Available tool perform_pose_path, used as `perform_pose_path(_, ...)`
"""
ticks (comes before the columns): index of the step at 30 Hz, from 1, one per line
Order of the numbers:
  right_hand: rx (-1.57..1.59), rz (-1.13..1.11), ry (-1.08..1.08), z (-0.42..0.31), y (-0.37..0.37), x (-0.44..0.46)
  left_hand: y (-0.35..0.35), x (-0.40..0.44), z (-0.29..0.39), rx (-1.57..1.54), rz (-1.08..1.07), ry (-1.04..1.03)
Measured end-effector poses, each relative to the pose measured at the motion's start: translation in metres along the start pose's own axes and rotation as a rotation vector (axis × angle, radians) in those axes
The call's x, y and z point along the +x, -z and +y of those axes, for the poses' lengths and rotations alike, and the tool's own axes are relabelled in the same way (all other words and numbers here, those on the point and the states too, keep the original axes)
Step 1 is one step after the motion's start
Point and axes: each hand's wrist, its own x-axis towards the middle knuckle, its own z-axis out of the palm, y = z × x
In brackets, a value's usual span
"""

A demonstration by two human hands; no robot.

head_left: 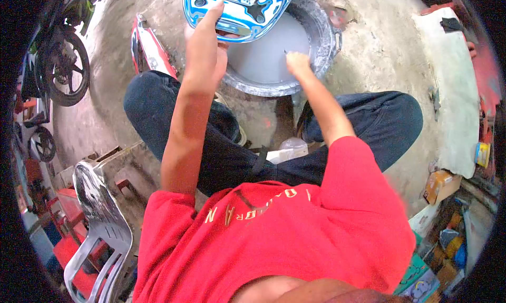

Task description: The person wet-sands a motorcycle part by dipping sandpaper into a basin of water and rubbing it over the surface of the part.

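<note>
A glossy blue and white panel with cut-outs is held up over the left part of a round grey basin. My left hand grips the panel's lower left edge, with the thumb on its face. Cloudy greyish water fills the basin. Over the right part of the water, my right hand is closed, and a small dark tip shows beside its fingers. What that hand holds is too small to name.
A red and white panel lies left of the basin. A motorcycle wheel stands at the far left, above a grey plastic chair. On the right are a pale board, a cardboard box and assorted clutter.
</note>
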Motion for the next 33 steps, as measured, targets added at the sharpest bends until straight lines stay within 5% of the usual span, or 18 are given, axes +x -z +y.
perform_pose_path(6, 0.363, -0.109, -0.025, -0.003, -0.065, 0.047, 0.015, 0.006, -0.010, 0.009, -0.005, 0.059)
perform_pose_path(13, 0.221, 0.036, 0.176, 0.012, -0.043, 0.055, 0.013, 0.007, -0.010, 0.053, 0.052, 0.036)
perform_pose_path(16, 0.987, -0.039, -0.069, 0.011, 0.005, 0.076, 0.009, 0.003, -0.006, 0.027, 0.075, 0.027)
perform_pose_path(17, 0.801, 0.071, 0.095, 0.015, 0.039, 0.086, 0.008, 0.002, -0.005, 0.012, 0.070, 0.033)
perform_pose_path(20, 0.850, 0.294, 0.147, -0.013, 0.196, 0.012, 0.010, 0.002, -0.004, -0.047, 0.061, 0.048)
perform_pose_path(21, 0.979, 0.576, 0.417, -0.008, 0.205, 0.042, 0.010, 0.005, -0.003, -0.067, 0.052, 0.047)
perform_pose_path(23, 0.635, 0.573, 0.288, -0.027, 0.274, -0.006, 0.006, 0.002, -0.001, -0.076, 0.057, 0.036)
perform_pose_path(25, 0.447, 0.719, 0.570, -0.044, 0.292, -0.033, 0.003, 0.001, 0.001, -0.089, 0.070, 0.053)
perform_pose_path(26, 0.245, 0.614, 0.549, -0.064, 0.306, -0.084, 0.000, 0.000, 0.002, -0.108, 0.078, 0.035)
perform_pose_path(27, -0.102, 0.744, 0.768, -0.065, 0.291, -0.093, -0.002, -0.002, 0.004, -0.119, 0.089, 0.038)
perform_pose_path(29, 0.287, 0.644, 0.887, -0.091, 0.266, -0.141, -0.005, -0.006, 0.008, -0.140, 0.122, 0.047)
perform_pose_path(30, 0.149, 0.877, 0.989, -0.099, 0.247, -0.153, -0.005, -0.004, 0.005, -0.174, 0.134, 0.004)
perform_pose_path(33, 0.114, 0.877, 1.048, -0.096, 0.253, -0.159, -0.001, -0.007, 0.007, -0.215, 0.104, 0.028)
